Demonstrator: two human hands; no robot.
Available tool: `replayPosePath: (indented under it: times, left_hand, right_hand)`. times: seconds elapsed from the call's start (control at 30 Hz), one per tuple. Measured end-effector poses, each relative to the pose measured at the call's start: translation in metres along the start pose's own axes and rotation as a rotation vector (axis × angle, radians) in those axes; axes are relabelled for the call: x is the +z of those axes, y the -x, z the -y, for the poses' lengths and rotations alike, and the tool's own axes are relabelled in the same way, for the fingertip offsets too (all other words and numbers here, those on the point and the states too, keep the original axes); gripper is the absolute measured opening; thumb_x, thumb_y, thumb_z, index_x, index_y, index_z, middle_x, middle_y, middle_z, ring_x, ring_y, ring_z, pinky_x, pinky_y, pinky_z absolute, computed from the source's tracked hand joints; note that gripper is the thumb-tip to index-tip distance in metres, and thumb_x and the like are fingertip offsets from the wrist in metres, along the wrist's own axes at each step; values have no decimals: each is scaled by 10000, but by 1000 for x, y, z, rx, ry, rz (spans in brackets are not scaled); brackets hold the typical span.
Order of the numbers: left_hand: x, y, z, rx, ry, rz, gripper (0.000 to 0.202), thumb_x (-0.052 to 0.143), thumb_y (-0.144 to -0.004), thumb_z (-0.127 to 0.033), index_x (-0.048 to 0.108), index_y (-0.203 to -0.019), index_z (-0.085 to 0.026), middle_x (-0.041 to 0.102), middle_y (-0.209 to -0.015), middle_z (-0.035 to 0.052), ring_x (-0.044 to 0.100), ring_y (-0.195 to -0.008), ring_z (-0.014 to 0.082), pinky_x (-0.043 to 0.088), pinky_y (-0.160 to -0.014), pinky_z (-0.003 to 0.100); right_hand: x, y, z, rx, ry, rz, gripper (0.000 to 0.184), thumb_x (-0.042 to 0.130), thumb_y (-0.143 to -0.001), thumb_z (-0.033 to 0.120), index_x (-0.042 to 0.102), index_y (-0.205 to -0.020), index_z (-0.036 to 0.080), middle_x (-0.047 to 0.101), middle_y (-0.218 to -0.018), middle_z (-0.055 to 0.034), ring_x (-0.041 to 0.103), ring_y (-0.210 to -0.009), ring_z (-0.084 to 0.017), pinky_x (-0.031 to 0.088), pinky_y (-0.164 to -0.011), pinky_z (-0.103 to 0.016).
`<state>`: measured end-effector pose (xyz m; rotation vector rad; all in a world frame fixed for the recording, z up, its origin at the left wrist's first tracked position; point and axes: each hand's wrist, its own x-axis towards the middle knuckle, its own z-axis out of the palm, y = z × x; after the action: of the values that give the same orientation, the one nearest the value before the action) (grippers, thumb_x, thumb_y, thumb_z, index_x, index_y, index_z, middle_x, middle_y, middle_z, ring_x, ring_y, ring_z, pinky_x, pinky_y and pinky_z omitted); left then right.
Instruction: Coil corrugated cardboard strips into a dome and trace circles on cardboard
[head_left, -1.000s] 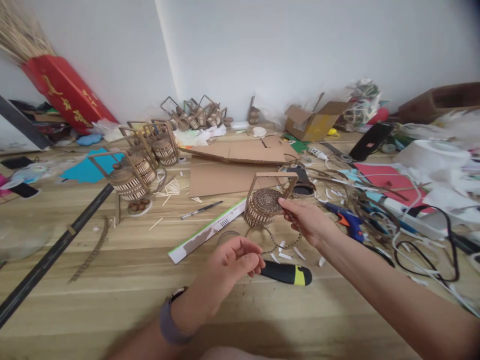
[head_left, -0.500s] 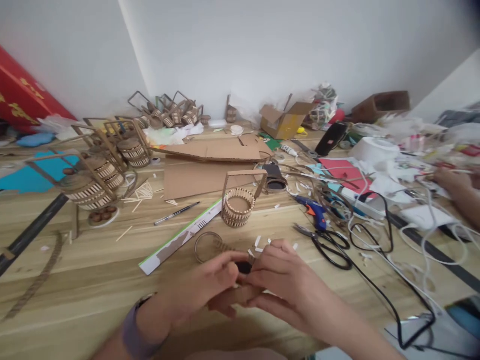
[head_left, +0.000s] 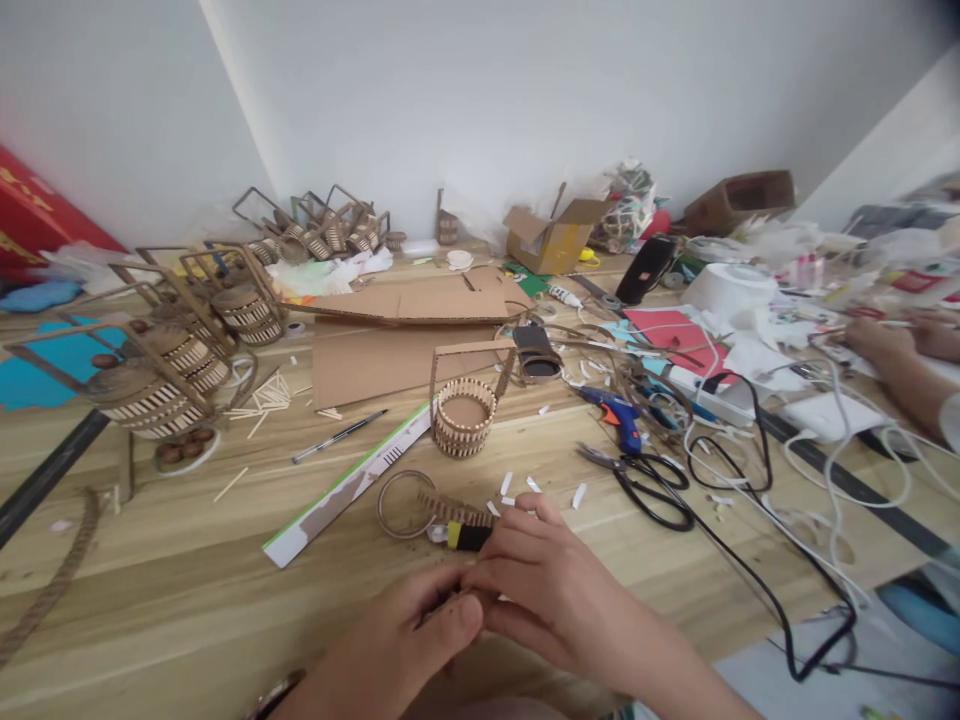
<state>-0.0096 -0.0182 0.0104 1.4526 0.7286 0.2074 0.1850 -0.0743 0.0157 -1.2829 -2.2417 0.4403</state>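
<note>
My left hand and my right hand meet at the bottom centre, low over the wooden table. Their fingertips are pinched together on something small and brownish that the fingers mostly hide. Just beyond them lie a black and yellow knife handle, a corrugated cardboard strip and a thin cardboard ring. Farther back a small open cardboard basket with a square handle stands upright by itself.
A white and green ruler, a pen, black scissors, a blue glue gun and black cables lie around. Finished baskets stand at left, flat cardboard sheets behind. Another person's hands work at far right.
A second ago my right hand held the basket; it now stands on the table. Both hands came together low in front, and the view swung right.
</note>
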Motion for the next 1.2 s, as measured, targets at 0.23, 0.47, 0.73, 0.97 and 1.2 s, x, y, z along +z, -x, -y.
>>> replayPosePath:
  times: [0.23,0.47,0.73,0.97,1.2]
  left_hand:
    - [-3,3,26,-97,336,-37,573,596,-827,-716,719,-985,-179,680,-897,67,599,-834,203,459,-631,248]
    - [-3,12,21,-131,435,-70,591,659,-782,-721,724,-997,-174,686,-931,78,610,-878,208,473,-658,247]
    - [-3,6,26,-74,485,-29,603,673,-765,-723,708,-962,-154,668,-926,91,606,-833,198,456,-602,234]
    - [-3,3,22,14,560,-46,534,563,-892,-625,691,-962,-111,662,-898,99,600,-739,168,462,-589,242]
    - [-1,5,23,-31,570,-52,499,532,-893,-602,705,-920,-135,667,-819,60,602,-698,160,445,-567,235]
  right_hand:
    - [-18,46,-79,488,217,-469,444,327,-1017,517,647,-1181,256,739,-1104,-89,680,-1019,-242,530,-884,-403]
    - [-21,94,-174,824,438,-635,199,449,-846,251,551,-1004,186,712,-1068,-237,676,-919,-356,513,-865,-545]
    - [-25,97,-188,823,482,-622,196,472,-737,213,531,-924,223,721,-1013,-209,679,-912,-371,531,-846,-552]
    - [-26,58,-120,582,409,-563,185,495,-881,323,620,-979,230,711,-1110,-183,643,-1096,-380,471,-966,-603]
    - [-6,-13,-1,-73,49,-242,294,600,-951,277,655,-1240,272,743,-1094,-87,666,-1050,-262,535,-868,-425]
